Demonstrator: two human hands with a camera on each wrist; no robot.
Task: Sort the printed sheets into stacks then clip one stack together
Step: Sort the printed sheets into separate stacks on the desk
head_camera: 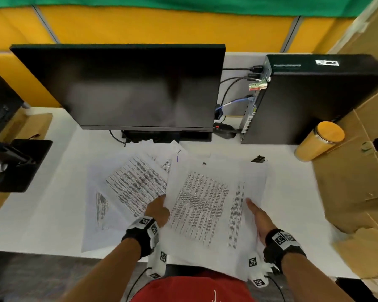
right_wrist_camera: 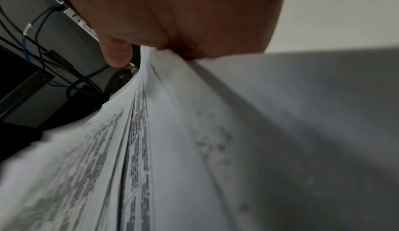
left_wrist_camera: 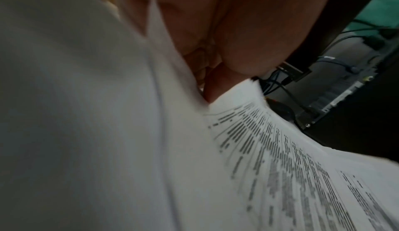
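White printed paper fills the near field: a held bundle of sheets [head_camera: 205,205] is raised over the near edge of the counter [head_camera: 52,214], gripped at both side edges. The left hand [head_camera: 157,211] pinches the bundle's left edge, thumb on top and fingers [left_wrist_camera: 212,89] curled beneath. The right hand [head_camera: 260,219] grips the right edge, thumb laid along the top face; its fingers pass under the paper and their set cannot be fully seen, though the right wrist view shows the edge pinched. The layers are fanned and uneven at that edge. To the left, loose sheets [head_camera: 135,184] lie overlapped and askew on the counter. Beyond the bundle's far right corner, a black binder clip [head_camera: 259,159] sits on the counter, apart from the paper. Farther back stand a monitor [head_camera: 127,86] and a computer tower [head_camera: 310,99]. Judgement: sorting is in hand and clipping has not begun. The bundle should be squared by tapping its edges on the counter, then set down clear of the loose sheets so the stacks do not mix. Loosening both grips together risks the fanned layers sliding apart.
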